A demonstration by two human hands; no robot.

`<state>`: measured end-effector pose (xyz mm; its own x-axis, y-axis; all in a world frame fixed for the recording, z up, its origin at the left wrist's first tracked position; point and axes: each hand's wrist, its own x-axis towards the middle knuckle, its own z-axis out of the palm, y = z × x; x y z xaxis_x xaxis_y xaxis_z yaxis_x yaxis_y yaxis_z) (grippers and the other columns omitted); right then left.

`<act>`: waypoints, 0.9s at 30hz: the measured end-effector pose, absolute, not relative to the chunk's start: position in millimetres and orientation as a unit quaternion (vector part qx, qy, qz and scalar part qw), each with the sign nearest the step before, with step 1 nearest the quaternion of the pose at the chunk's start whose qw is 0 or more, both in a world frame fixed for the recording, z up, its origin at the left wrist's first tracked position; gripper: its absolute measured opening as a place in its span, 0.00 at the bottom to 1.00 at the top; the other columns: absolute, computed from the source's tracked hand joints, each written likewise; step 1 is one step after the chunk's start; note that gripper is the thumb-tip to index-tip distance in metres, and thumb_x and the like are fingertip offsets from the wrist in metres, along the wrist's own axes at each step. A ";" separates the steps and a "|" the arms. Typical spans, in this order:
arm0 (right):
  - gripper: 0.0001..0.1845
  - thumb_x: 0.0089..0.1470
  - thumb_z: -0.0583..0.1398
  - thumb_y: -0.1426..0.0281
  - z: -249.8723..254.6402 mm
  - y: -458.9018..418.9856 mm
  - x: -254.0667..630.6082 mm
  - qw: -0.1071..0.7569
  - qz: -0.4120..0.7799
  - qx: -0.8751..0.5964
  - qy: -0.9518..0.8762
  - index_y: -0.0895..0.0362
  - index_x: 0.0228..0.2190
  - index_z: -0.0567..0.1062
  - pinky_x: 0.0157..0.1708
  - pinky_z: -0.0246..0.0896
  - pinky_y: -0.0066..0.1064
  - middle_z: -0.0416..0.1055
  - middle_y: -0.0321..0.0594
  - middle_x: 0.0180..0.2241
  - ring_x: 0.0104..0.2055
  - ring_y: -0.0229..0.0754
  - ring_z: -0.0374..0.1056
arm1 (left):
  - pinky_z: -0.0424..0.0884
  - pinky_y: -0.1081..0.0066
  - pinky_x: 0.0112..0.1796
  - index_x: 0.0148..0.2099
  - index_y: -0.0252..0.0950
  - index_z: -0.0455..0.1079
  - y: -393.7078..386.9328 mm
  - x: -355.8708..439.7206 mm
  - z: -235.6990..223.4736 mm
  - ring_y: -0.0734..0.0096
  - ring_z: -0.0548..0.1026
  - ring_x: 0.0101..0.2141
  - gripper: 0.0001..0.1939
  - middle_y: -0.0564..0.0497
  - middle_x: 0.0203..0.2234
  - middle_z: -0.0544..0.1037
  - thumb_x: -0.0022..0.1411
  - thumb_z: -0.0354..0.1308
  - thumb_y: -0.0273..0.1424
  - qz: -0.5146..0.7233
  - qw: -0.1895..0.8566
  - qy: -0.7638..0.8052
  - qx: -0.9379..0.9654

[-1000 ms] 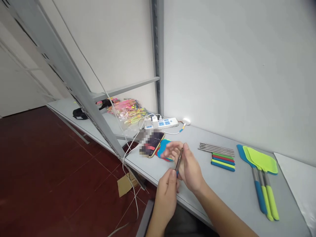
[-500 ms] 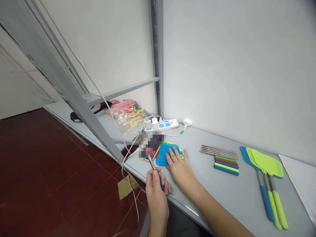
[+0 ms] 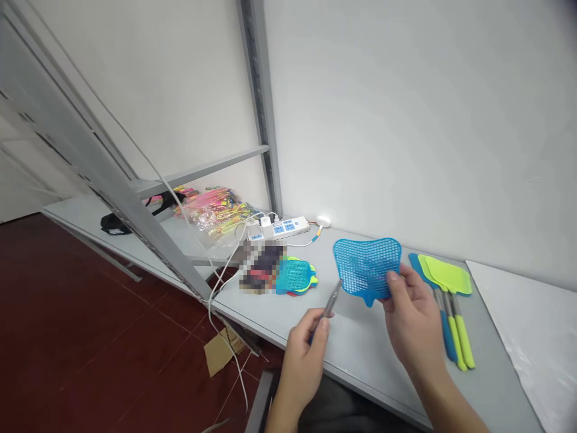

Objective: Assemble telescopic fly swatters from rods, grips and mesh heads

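Two hands are apart. The left hand (image 3: 306,349) grips a slim silver metal rod (image 3: 334,297), tip toward one o'clock; the right hand (image 3: 415,319) pinches a blue plastic mesh swatter head (image 3: 360,261) beyond that tip. Whether they touch, I cannot tell. From the mesh head, a stack of blue and yellow-green mesh heads (image 3: 297,275) lies at nine o'clock, crowding a dark, pixelated phone (image 3: 264,261); a white power strip (image 3: 293,227) sits at ten, three long-handled blue and yellow-green swatters (image 3: 446,274) at three. Half a second ago the right hand lay spread on the stack; now it holds one head raised.
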<state>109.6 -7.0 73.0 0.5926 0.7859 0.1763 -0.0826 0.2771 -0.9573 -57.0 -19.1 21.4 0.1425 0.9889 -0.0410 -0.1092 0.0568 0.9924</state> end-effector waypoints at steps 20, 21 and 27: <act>0.16 0.55 0.61 0.68 86.2 -150.5 181.6 0.884 0.260 -0.354 -0.160 0.54 0.46 0.74 0.39 0.72 0.37 0.77 0.39 0.43 0.41 0.40 0.74 | 0.57 0.74 0.27 0.41 0.40 0.76 -91.1 -15.4 88.2 0.70 0.64 0.22 0.13 0.55 0.18 0.70 0.66 0.50 0.37 0.243 0.515 0.277 0.774; 0.16 0.55 0.61 0.68 86.2 -150.4 180.7 0.883 0.256 -0.355 -0.170 0.53 0.47 0.73 0.40 0.72 0.38 0.76 0.39 0.44 0.42 0.40 0.74 | 0.57 0.74 0.27 0.40 0.40 0.76 -93.0 -13.0 89.2 0.70 0.64 0.22 0.12 0.55 0.19 0.69 0.65 0.52 0.37 0.252 0.517 0.278 0.769; 0.15 0.57 0.60 0.65 86.0 -152.7 173.2 0.872 0.272 -0.356 -0.197 0.53 0.47 0.74 0.43 0.71 0.42 0.77 0.41 0.43 0.43 0.41 0.74 | 0.58 0.74 0.27 0.40 0.40 0.75 -95.8 -8.0 90.8 0.70 0.64 0.23 0.12 0.55 0.20 0.70 0.65 0.51 0.37 0.264 0.485 0.274 0.787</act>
